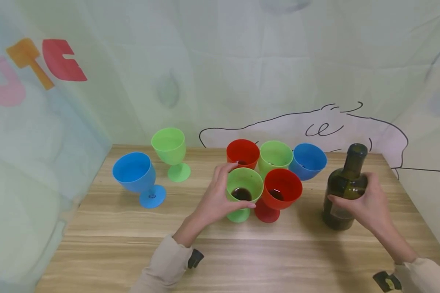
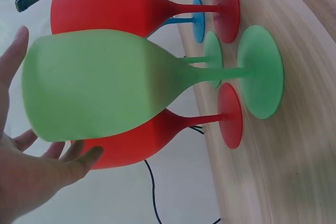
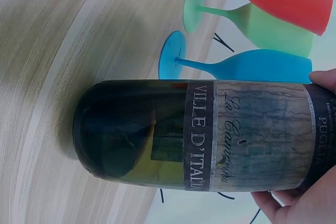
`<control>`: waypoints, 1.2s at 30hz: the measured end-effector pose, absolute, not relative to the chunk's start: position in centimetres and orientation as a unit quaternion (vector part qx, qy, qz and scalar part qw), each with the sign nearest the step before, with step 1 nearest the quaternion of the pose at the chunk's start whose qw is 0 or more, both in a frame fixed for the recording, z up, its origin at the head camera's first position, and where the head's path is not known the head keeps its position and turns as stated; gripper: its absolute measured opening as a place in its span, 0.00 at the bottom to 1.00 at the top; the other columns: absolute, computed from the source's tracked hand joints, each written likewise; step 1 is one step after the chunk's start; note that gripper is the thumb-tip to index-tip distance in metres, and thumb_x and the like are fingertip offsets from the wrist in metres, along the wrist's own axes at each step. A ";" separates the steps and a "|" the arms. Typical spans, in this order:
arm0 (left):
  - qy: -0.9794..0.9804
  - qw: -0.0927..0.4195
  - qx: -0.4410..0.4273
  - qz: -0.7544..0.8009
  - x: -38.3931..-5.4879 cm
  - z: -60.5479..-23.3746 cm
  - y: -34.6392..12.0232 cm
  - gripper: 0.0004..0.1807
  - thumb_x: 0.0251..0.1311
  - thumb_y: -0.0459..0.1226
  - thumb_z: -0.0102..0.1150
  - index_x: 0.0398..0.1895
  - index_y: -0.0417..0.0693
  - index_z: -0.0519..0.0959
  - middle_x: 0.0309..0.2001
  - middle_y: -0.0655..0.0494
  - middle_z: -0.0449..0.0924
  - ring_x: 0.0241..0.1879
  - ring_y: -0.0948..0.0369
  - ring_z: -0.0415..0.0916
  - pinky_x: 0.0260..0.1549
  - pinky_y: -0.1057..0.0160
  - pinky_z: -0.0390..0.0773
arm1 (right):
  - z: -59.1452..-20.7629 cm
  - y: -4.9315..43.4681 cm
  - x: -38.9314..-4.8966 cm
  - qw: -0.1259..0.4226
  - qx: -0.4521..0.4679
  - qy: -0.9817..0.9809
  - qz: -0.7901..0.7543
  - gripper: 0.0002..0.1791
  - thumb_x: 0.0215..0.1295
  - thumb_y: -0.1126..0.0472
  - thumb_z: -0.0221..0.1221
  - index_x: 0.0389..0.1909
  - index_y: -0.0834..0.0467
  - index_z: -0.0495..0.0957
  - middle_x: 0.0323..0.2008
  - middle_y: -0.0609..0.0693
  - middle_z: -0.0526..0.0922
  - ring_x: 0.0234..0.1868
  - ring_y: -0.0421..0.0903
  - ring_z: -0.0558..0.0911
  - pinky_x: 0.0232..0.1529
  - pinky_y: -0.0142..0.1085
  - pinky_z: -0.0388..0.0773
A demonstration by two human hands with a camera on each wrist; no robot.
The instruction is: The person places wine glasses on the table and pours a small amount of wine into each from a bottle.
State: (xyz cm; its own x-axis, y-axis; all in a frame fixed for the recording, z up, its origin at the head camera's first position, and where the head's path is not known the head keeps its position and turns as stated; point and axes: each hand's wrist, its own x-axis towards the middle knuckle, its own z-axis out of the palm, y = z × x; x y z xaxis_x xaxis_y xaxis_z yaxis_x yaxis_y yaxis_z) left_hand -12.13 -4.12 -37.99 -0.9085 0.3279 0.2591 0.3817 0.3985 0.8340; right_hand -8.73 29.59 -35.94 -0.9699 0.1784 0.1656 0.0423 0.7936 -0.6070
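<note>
At the middle of the wooden table (image 1: pixel 271 260), the front green goblet (image 1: pixel 247 180) stands upright with dark liquid (image 1: pixel 242 194) in its bowl, just beside the front red goblet (image 1: pixel 284 185). Left hand (image 1: pixel 217 193): thumb and fingers spread wide about the green bowl; whether they grip it, I cannot tell. Right hand (image 1: pixel 370 207): holds the bottle (image 1: pixel 340 183), upright, right of the cluster; contact of its base with the wood is unclear. Behind: back red goblet (image 1: pixel 243 150), back green goblet (image 1: pixel 276 152), right blue goblet (image 1: pixel 309 160). Well apart, left: left blue goblet (image 1: pixel 135 175) and left green goblet (image 1: pixel 170 148).

Step in hand (judged): handling a poured goblet within the cluster, bottle kept ready; setting down versus taking up not determinable. Next move (judged) calls for a level bowl and even finger clearance, as a sideways nudge could tip the close-packed neighbours. Any further pour would want the bottle's mouth over a steadied rim.
</note>
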 end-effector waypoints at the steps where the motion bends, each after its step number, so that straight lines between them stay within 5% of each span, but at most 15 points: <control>1: -0.834 0.029 -0.215 -0.507 -12.1 -38.0 -4.2 0.50 0.35 0.45 0.76 0.64 0.47 0.57 0.60 0.55 0.56 0.58 0.58 0.59 0.51 0.52 0.69 | -35.9 29.6 -8.7 0.106 -0.060 -0.941 0.317 0.47 0.45 0.55 0.70 0.56 0.72 0.51 0.45 0.73 0.65 0.42 0.70 0.70 0.37 0.62 0.70; 21: -0.864 0.092 -0.168 -0.466 -14.0 -36.7 -8.7 0.36 0.51 0.45 0.65 0.62 0.43 0.62 0.60 0.48 0.63 0.57 0.52 0.62 0.53 0.51 0.68 | -35.9 29.9 -8.4 0.095 -0.059 -0.944 0.312 0.48 0.44 0.54 0.70 0.57 0.72 0.51 0.45 0.73 0.65 0.43 0.69 0.70 0.36 0.61 0.70; 36: -0.878 0.095 -0.088 -0.460 -16.3 -34.5 -12.3 0.38 0.52 0.45 0.65 0.63 0.39 0.60 0.60 0.44 0.61 0.59 0.49 0.59 0.56 0.48 0.63 | -35.9 29.8 -8.4 0.092 -0.054 -0.944 0.311 0.49 0.44 0.54 0.70 0.57 0.72 0.50 0.46 0.73 0.64 0.43 0.70 0.70 0.37 0.62 0.70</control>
